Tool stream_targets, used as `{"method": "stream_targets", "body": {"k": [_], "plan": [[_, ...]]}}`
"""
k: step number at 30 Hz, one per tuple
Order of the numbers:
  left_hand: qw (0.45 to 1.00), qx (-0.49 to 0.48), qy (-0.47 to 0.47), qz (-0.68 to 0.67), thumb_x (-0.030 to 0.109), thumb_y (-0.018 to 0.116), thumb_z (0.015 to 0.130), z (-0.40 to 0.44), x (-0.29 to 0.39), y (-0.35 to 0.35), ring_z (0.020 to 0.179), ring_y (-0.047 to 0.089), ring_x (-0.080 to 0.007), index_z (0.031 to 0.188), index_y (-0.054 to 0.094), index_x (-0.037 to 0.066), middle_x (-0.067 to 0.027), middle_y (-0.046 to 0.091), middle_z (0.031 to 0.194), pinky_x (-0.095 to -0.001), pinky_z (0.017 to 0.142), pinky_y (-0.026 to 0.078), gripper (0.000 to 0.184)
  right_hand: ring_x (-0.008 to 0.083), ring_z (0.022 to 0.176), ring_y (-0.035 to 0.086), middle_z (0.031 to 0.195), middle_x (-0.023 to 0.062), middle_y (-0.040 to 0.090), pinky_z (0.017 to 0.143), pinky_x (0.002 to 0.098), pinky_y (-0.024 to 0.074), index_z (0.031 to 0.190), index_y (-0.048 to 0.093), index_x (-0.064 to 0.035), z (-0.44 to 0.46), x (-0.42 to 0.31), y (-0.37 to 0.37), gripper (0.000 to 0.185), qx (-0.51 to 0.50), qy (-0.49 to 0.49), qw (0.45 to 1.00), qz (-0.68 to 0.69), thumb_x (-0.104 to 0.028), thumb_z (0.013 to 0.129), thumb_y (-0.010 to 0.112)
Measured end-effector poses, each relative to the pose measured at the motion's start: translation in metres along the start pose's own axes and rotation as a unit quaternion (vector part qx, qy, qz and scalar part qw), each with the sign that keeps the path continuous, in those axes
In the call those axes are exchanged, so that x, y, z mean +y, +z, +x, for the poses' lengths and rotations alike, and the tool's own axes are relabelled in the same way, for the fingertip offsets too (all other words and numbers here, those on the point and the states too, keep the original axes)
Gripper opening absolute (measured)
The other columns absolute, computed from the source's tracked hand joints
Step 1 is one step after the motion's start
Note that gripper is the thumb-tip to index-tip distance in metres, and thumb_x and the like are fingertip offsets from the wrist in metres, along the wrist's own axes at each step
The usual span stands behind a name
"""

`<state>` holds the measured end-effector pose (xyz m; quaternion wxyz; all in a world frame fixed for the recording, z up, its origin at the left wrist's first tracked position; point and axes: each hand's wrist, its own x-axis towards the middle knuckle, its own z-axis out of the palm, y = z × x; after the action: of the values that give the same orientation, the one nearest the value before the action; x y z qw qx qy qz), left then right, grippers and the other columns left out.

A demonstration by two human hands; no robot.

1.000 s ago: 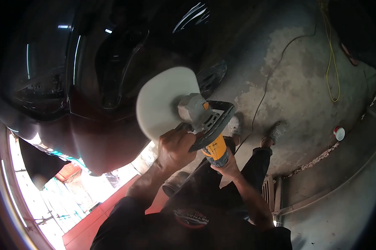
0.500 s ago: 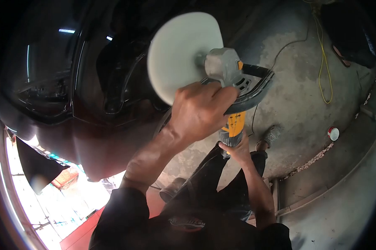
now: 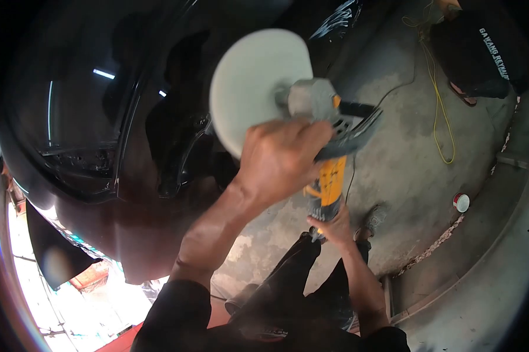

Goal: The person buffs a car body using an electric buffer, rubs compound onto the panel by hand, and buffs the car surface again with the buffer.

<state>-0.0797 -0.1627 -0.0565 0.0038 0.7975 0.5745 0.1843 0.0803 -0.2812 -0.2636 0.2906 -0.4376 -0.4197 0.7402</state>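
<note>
A yellow and grey power polisher point(image 3: 330, 182) with a large white round pad point(image 3: 258, 85) is held in both hands. My left hand point(image 3: 282, 158) is closed around the front of the tool, by its grey head and black handle. Lower down, my right hand point(image 3: 336, 227) wraps the rear end of the yellow body. The pad looks blurred and faces the glossy black car body point(image 3: 100, 152); whether they touch I cannot tell. White smears point(image 3: 335, 22) mark the dark surface beyond the pad.
A person in dark clothing point(image 3: 470, 53) is at the upper right, near a yellow cord point(image 3: 442, 126). A dark cable point(image 3: 393, 88) runs over the concrete floor point(image 3: 405, 170). A red and white can point(image 3: 461, 203) stands on the floor at the right.
The polisher and both hands moved up and right from the first frame, then stayed nearly level in view. The view has shifted, showing more of the other person at the upper right.
</note>
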Motion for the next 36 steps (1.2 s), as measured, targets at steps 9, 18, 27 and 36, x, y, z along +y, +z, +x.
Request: {"method": "stream_targets", "body": {"k": [9, 18, 27, 36], "plan": [[0.998, 0.062, -0.022, 0.017, 0.004, 0.083, 0.071, -0.027, 0.015, -0.057, 0.049, 0.056, -0.0256, 0.070, 0.059, 0.003, -0.0086, 0.054, 0.058, -0.0344, 0.047, 0.045, 0.024, 0.0187, 0.106, 0.062, 0.113, 0.0095, 0.064, 0.095, 0.0336, 0.0484, 0.135, 0.041, -0.0009, -0.024, -0.037, -0.004, 0.077, -0.033, -0.067, 0.994, -0.078, -0.001, 0.070, 0.081], [0.993, 0.086, -0.082, 0.011, -0.001, 0.078, 0.072, -0.040, 0.019, -0.110, 0.050, 0.057, -0.0289, 0.069, 0.059, 0.001, -0.0126, 0.055, 0.059, -0.0355, 0.047, 0.044, 0.019, 0.0207, 0.117, 0.058, 0.124, 0.0133, 0.062, 0.102, 0.0346, 0.0449, 0.137, 0.041, 0.0020, -0.046, -0.090, -0.001, 0.090, -0.064, 0.015, 0.994, -0.091, -0.009, 0.063, 0.090], [0.987, 0.140, -0.050, -0.068, 0.006, 0.075, 0.065, 0.130, -0.024, -0.041, 0.068, 0.067, -0.0348, 0.084, 0.062, 0.005, -0.0147, 0.066, 0.074, -0.0418, 0.061, 0.054, 0.023, 0.0207, 0.093, 0.064, 0.105, 0.0081, 0.065, 0.086, 0.0339, 0.0519, 0.128, 0.048, 0.0001, 0.052, -0.160, -0.071, 0.074, 0.086, -0.064, 0.994, -0.026, 0.005, 0.063, 0.082], [0.980, 0.149, -0.103, -0.085, 0.007, 0.073, 0.065, 0.059, -0.007, -0.067, 0.068, 0.066, -0.0329, 0.089, 0.063, 0.009, -0.0122, 0.065, 0.076, -0.0411, 0.062, 0.054, 0.026, 0.0201, 0.101, 0.064, 0.113, 0.0122, 0.065, 0.089, 0.0346, 0.0522, 0.134, 0.046, 0.0005, 0.012, -0.129, -0.071, 0.082, 0.069, -0.040, 0.979, -0.185, -0.007, 0.063, 0.087]]}}
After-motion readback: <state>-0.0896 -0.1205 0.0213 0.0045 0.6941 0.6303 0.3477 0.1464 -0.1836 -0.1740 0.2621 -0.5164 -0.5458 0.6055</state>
